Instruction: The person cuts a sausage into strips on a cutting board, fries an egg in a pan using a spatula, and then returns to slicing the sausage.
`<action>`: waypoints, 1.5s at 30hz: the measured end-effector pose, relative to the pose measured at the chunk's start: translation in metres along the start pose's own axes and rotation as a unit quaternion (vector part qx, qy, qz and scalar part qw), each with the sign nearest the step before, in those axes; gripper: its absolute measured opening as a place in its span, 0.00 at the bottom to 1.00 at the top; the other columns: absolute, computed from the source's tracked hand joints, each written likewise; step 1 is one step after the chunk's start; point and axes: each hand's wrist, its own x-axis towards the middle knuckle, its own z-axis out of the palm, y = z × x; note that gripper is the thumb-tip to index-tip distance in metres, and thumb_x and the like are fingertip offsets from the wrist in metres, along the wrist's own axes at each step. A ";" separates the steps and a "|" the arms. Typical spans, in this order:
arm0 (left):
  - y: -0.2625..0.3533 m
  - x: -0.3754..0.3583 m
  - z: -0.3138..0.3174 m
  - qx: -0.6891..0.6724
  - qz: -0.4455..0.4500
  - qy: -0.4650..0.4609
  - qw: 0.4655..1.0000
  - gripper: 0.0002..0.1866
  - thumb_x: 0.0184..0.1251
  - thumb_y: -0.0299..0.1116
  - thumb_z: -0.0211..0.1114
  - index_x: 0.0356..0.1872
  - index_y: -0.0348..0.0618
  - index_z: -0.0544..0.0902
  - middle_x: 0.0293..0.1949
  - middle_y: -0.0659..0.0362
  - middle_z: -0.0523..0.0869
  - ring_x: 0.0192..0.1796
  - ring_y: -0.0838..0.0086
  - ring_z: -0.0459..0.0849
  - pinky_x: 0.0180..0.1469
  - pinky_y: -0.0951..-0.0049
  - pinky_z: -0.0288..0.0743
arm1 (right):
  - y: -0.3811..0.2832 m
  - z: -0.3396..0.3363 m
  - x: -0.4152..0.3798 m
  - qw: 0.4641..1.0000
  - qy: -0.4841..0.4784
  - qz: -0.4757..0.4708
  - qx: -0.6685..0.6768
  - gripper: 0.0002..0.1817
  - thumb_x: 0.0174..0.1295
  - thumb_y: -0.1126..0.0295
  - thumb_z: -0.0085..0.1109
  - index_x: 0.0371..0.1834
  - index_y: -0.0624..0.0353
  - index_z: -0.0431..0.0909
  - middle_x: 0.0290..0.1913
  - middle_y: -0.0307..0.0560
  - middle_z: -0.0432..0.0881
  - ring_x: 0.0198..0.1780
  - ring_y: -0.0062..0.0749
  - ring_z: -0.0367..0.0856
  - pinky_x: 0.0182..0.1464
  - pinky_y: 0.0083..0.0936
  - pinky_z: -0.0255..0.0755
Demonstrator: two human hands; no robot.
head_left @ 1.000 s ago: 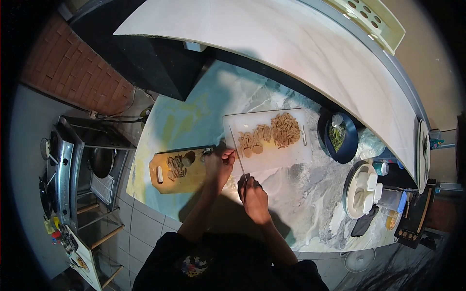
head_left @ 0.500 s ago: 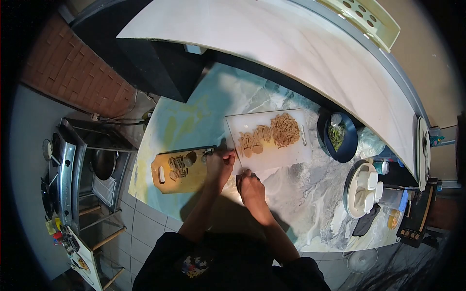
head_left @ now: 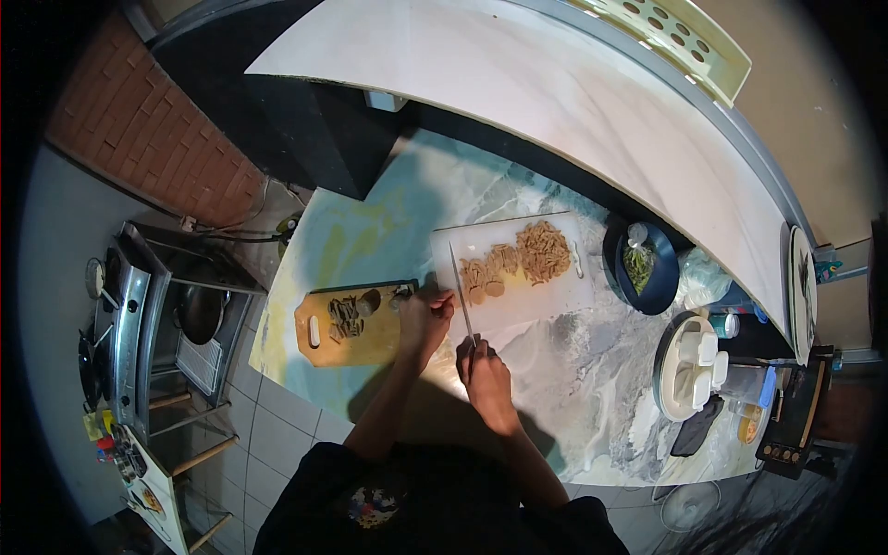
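My right hand [head_left: 487,381] is closed round the handle of a knife [head_left: 464,303], whose thin blade points away from me over the left side of a white cutting board [head_left: 536,305]. Just left of the blade, my left hand [head_left: 427,319] has its fingers curled together; whatever they may hold is hidden. Pale brown slices [head_left: 479,280] lie on the white board to the right of the knife. Farther right is a heap of thin brown strips [head_left: 543,252]. A wooden cutting board [head_left: 370,350] left of my left hand carries dark-edged strips [head_left: 346,319] and a rounded brown piece [head_left: 372,298].
A dark blue bowl [head_left: 659,294] with a bag of greens [head_left: 638,264] stands right of the white board. Beyond it are a round tray [head_left: 668,402] of white dishes and a dark cloth [head_left: 696,427]. A raised shelf [head_left: 518,69] overhangs the back. A stove [head_left: 132,305] stands left.
The knife blade has tilted so that its flat side length now shows over the white board. My right hand has shifted slightly right and toward me; my left hand stays nearly in place.
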 end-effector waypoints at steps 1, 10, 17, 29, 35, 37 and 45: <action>0.002 0.000 -0.001 0.000 0.001 0.000 1.000 0.08 0.50 0.21 0.63 0.32 0.38 0.85 0.23 0.52 0.84 0.24 0.69 0.85 0.30 0.74 0.77 | 0.001 0.001 -0.001 1.000 -0.007 0.002 -0.008 0.11 0.64 0.71 0.48 0.38 0.72 0.70 0.28 0.68 0.79 0.29 0.62 0.79 0.30 0.48 0.73; 0.004 0.001 -0.006 -0.001 0.012 -0.028 1.000 0.07 0.51 0.21 0.62 0.33 0.37 0.85 0.26 0.52 0.85 0.26 0.69 0.85 0.30 0.74 0.77 | -0.005 -0.003 -0.002 1.000 0.008 -0.028 -0.002 0.12 0.65 0.70 0.48 0.42 0.71 0.69 0.29 0.67 0.79 0.31 0.60 0.80 0.32 0.47 0.74; 0.002 0.003 -0.007 0.019 -0.027 -0.056 0.998 0.07 0.53 0.25 0.64 0.34 0.38 0.86 0.26 0.51 0.86 0.27 0.69 0.86 0.32 0.73 0.77 | -0.009 0.002 0.005 0.999 -0.036 0.008 -0.018 0.12 0.65 0.69 0.48 0.41 0.69 0.68 0.30 0.66 0.79 0.33 0.61 0.80 0.34 0.48 0.75; 0.001 0.002 -0.006 0.010 0.006 -0.027 1.000 0.07 0.52 0.25 0.65 0.33 0.38 0.86 0.25 0.49 0.84 0.24 0.67 0.85 0.29 0.73 0.77 | -0.002 0.014 0.029 0.998 -0.024 0.026 -0.044 0.13 0.62 0.66 0.52 0.38 0.68 0.69 0.32 0.68 0.79 0.34 0.62 0.80 0.35 0.48 0.75; 0.002 0.003 -0.010 0.035 0.012 -0.063 0.997 0.07 0.48 0.23 0.64 0.31 0.38 0.84 0.25 0.51 0.84 0.28 0.68 0.86 0.32 0.73 0.77 | -0.002 0.005 0.014 0.999 -0.010 0.036 -0.004 0.12 0.63 0.68 0.51 0.39 0.69 0.69 0.31 0.68 0.79 0.33 0.63 0.79 0.34 0.49 0.74; 0.004 0.003 -0.010 0.042 0.006 -0.072 0.996 0.07 0.47 0.22 0.63 0.31 0.38 0.83 0.26 0.52 0.84 0.29 0.68 0.86 0.33 0.73 0.77 | -0.002 0.003 0.010 0.999 -0.013 0.032 -0.001 0.12 0.63 0.69 0.50 0.39 0.70 0.69 0.30 0.68 0.79 0.33 0.64 0.79 0.33 0.49 0.74; 0.004 0.002 -0.009 -0.065 -0.056 -0.054 0.995 0.07 0.50 0.19 0.63 0.32 0.34 0.84 0.27 0.55 0.86 0.32 0.73 0.87 0.38 0.77 0.79 | -0.006 0.001 0.001 1.000 -0.006 -0.008 0.003 0.11 0.64 0.71 0.49 0.42 0.70 0.69 0.32 0.65 0.78 0.33 0.60 0.79 0.33 0.47 0.75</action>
